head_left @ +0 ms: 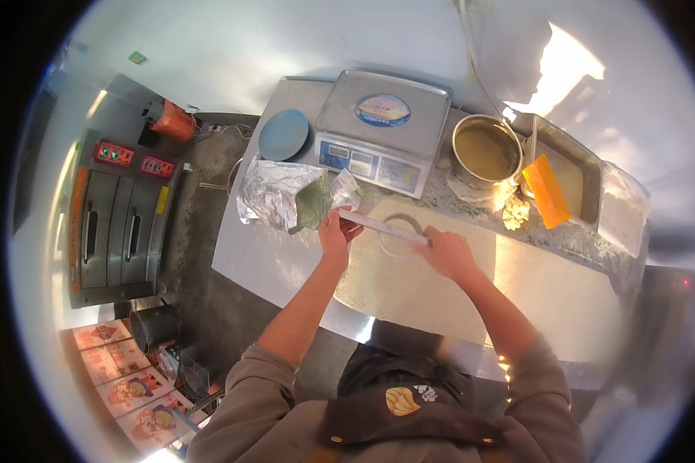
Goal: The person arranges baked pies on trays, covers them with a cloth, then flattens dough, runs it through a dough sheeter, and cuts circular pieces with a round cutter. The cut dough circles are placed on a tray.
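Note:
A flat white strip [386, 227] spans the gap between my hands above the pale work board [409, 297]. My left hand [338, 234] grips its left end with the fingers curled. Its right end is pinched in my right hand [449, 253]. Beneath the strip, a pale ring-shaped item [408, 218] lies on the board, partly covered; whether it joins the strip I cannot tell. Just beyond my left hand lies a crumpled silver foil bag [274, 187], its greenish mouth turned toward that hand. A small crumpled clear wrapper [346, 189] is beside the bag.
A weighing scale [378, 116] stands at the back, with a blue plate [283, 134] to its left. Rightward are a metal pot [486, 150], an orange scraper-like piece [546, 193] and a rectangular metal tray [571, 166]. A metal oven [116, 224] stands far left.

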The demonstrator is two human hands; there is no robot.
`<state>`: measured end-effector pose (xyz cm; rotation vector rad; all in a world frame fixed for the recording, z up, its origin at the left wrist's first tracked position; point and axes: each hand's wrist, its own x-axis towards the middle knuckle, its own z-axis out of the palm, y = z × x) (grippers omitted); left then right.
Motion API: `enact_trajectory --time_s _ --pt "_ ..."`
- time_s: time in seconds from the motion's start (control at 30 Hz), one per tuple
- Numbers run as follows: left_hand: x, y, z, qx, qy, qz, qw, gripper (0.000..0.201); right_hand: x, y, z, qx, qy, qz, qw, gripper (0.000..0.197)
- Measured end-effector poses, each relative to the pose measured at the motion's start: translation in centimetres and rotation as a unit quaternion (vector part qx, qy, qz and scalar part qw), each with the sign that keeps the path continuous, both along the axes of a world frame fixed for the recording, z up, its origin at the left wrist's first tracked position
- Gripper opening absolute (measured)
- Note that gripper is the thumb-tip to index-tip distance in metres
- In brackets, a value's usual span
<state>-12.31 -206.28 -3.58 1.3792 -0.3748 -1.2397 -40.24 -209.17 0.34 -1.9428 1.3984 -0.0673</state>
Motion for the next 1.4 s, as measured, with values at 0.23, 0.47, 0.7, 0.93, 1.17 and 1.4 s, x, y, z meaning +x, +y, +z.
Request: enact_trajectory --time_s 0.23,0.47,0.7,0.93,1.17,1.4 --pt "3.7 -3.7 -4.2 0.085 0.078 0.033 0.993 0.040 4.6 -4.4 -3.2 0.002 0.042 -0.011 0.999 0.067" --pt "3.7 -4.5 -5.6 0.100 0.093 0.010 0.991 0.037 4.7 -4.1 -3.5 -0.004 0.048 -0.043 0.998 0.059" --pt "3.7 -4.9 -6.8 0.103 0.086 0.021 0.991 0.034 5.0 -3.6 -4.0 0.020 0.051 -0.060 0.997 0.065" --pt "3.6 -6.0 -7.6 0.100 0.019 0.029 0.994 0.030 5.1 -3.3 -5.0 0.002 0.054 -0.053 0.997 0.063" --pt "0.2 -5.1 -3.6 -0.034 -0.589 0.006 0.808 0.033 4.2 -3.2 -5.4 -0.006 0.020 -0.032 0.999 0.061" --pt "1.8 -10.5 -3.0 -0.122 -0.626 -0.382 0.669 0.013 4.1 -3.9 -6.3 -0.046 0.075 -0.056 0.995 0.056"
